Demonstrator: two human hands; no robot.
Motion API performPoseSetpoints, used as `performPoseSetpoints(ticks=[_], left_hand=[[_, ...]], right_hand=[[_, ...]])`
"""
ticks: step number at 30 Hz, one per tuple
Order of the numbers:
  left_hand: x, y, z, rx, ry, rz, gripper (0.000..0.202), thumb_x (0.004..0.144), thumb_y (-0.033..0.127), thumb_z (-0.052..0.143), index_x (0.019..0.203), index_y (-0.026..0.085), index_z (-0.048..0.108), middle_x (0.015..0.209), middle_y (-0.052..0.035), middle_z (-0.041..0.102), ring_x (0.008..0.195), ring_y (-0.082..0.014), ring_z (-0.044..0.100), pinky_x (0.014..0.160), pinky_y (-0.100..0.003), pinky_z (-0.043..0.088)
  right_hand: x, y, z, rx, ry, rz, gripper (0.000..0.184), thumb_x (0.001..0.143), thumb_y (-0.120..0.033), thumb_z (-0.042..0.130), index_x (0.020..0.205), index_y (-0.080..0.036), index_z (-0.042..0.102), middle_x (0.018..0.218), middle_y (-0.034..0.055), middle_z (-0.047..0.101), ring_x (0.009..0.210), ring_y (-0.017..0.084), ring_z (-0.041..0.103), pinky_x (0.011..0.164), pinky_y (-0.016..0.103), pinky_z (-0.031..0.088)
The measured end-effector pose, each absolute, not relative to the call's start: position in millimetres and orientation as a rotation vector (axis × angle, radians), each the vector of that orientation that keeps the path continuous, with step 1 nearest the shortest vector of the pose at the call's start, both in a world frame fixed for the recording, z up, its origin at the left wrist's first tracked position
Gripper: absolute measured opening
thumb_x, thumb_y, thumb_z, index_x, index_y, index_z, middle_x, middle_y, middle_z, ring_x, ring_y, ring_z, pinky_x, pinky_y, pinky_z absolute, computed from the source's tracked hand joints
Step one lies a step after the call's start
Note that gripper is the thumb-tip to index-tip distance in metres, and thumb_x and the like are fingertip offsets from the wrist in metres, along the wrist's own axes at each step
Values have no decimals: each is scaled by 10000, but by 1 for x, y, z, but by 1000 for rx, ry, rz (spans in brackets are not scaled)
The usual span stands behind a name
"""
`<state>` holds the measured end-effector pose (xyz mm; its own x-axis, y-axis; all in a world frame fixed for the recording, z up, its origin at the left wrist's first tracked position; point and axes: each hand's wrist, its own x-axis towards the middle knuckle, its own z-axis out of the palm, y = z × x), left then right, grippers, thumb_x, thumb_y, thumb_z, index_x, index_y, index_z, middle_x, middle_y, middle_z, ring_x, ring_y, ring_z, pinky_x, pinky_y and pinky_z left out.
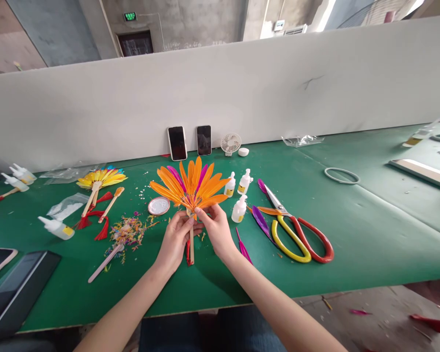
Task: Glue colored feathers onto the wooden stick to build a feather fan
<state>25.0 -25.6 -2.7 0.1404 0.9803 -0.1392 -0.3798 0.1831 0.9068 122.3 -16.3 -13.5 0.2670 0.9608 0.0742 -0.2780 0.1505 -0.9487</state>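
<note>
In the middle of the head view is a feather fan (pixel 192 181), with orange feathers, two magenta ones and a wooden handle pointing toward me. My left hand (pixel 176 239) is closed around the top of the handle. At the base of the feathers, my right hand (pixel 217 230) pinches the fan with thumb and fingers. A red tassel hangs beside the handle, partly hidden by my left hand. Just right of the fan stand several small white glue bottles (pixel 239 209). Left of it lies a round lid or dish (pixel 159 206) with something whitish in it.
Large scissors (pixel 297 230) with yellow and red handles lie at right among loose purple feathers (pixel 262 222). A yellow feather fan (pixel 99 179), feather scraps (pixel 126 232) and a glue bottle (pixel 57 228) are at left. Two phones (pixel 177 143) and a small fan (pixel 231 143) stand by the white partition.
</note>
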Motion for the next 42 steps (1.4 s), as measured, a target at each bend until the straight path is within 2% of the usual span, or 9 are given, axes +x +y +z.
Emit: performPoseSetpoints(ticks=[6, 15, 18, 21, 25, 31, 34, 37, 42], left_hand=[[27, -25, -1, 845, 926, 1194, 346, 537, 361, 784, 746, 168, 586, 712, 0, 655, 785, -195, 656, 732, -320, 504], [21, -21, -2, 861, 987, 1312, 287, 596, 354, 746, 745, 178, 576, 686, 10, 646, 728, -152, 631, 691, -268, 461], [18, -19, -1, 865, 1019, 1358, 272, 601, 344, 743, 713, 182, 556, 677, 25, 631, 682, -121, 606, 658, -239, 426], [18, -18, 0, 861, 1046, 1386, 288, 575, 333, 756, 670, 177, 533, 645, 40, 597, 628, -100, 566, 607, -223, 398], [19, -17, 1, 904, 1031, 1337, 305, 572, 364, 745, 634, 177, 513, 545, 62, 502, 483, -74, 444, 488, -223, 338], [10, -6, 6, 989, 1234, 1321, 181, 614, 308, 704, 713, 179, 624, 716, -2, 594, 686, -129, 532, 602, -231, 388], [2, 3, 10, 1172, 1286, 1190, 115, 625, 285, 686, 676, 194, 638, 713, -15, 608, 705, -155, 550, 626, -243, 395], [-1, 10, 10, 1569, 1267, 984, 89, 626, 273, 681, 602, 215, 619, 620, -2, 601, 628, -164, 532, 623, -256, 387], [11, 14, -1, 2146, 1458, 817, 226, 593, 209, 708, 525, 223, 493, 547, 13, 515, 547, -181, 524, 572, -267, 366]], right_hand=[[122, -17, -15, -1015, -860, 1092, 217, 657, -389, 641, 676, -203, 530, 656, -24, 575, 653, 139, 554, 621, 275, 446], [123, -17, -16, -991, -889, 1205, 226, 667, -403, 646, 708, -202, 554, 658, -30, 591, 664, 130, 585, 651, 268, 466], [122, -19, -14, -973, -956, 1264, 217, 668, -407, 646, 689, -205, 570, 661, -26, 617, 672, 127, 595, 661, 264, 471], [119, -20, -14, -927, -1007, 1372, 257, 618, -414, 687, 753, -216, 594, 637, -42, 615, 618, 123, 592, 604, 263, 478], [116, -19, -16, -849, -1006, 1477, 343, 566, -416, 718, 819, -222, 592, 571, -66, 587, 531, 115, 572, 551, 268, 483], [127, -16, -15, -915, -892, 1289, 249, 649, -414, 648, 761, -198, 593, 615, -41, 586, 560, 108, 563, 588, 273, 484], [131, -14, -13, -930, -828, 1217, 240, 655, -406, 634, 773, -205, 576, 607, -46, 575, 559, 114, 557, 584, 280, 479], [131, -14, -13, -931, -808, 1204, 232, 660, -392, 619, 787, -207, 558, 612, -48, 573, 557, 116, 559, 598, 291, 479], [130, -15, -16, -943, -773, 1222, 214, 659, -368, 599, 789, -218, 519, 607, -57, 565, 555, 124, 566, 596, 302, 481]])
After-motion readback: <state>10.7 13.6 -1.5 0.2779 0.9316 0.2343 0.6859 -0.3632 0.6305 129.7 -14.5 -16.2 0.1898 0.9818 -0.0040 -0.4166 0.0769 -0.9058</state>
